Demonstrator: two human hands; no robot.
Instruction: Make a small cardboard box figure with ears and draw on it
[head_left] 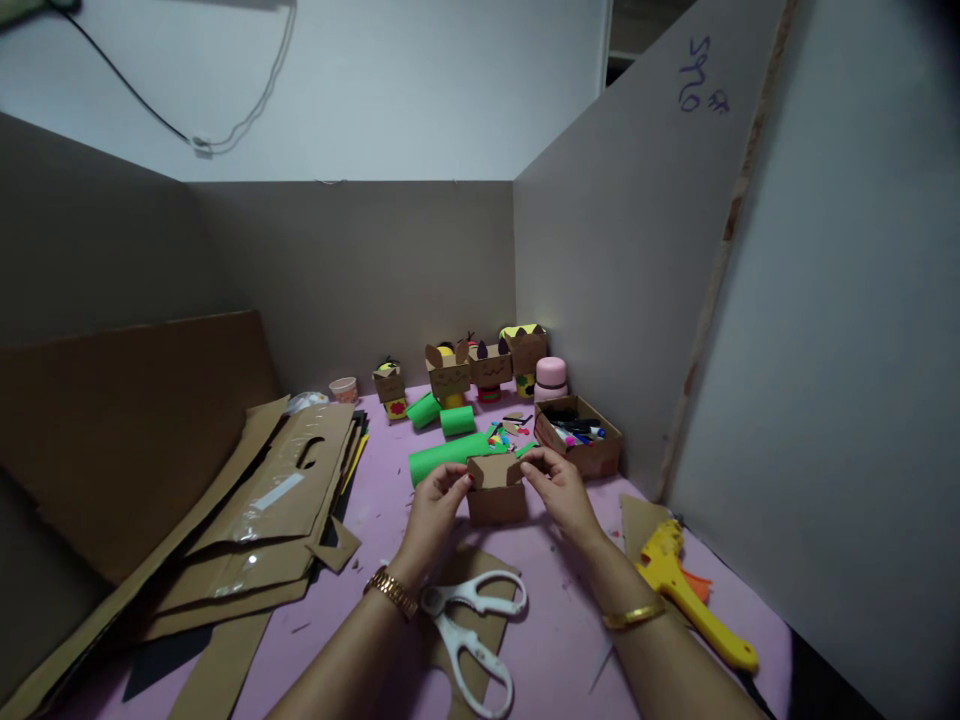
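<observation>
A small brown cardboard box (pixel 497 505) with raised flaps sits in front of me between both hands. My left hand (pixel 441 498) pinches its left upper corner between thumb and fingers. At the right upper corner, my right hand (pixel 559 490) grips the edge in the same way. White-handled scissors (pixel 474 620) lie spread on a cardboard piece (pixel 491 575) nearer to me. Just behind the box lies a long green paper tube (pixel 442 458), with shorter green rolls (pixel 457 420) beyond it.
Cardboard sheets (pixel 292 480) are stacked at left. A yellow glue gun (pixel 694 595) lies at right. An open box of pens (pixel 596 455) stands behind my right hand, near a pink bottle (pixel 551 378). Several cardboard figures (pixel 450 378) stand before the grey partition (pixel 360 270).
</observation>
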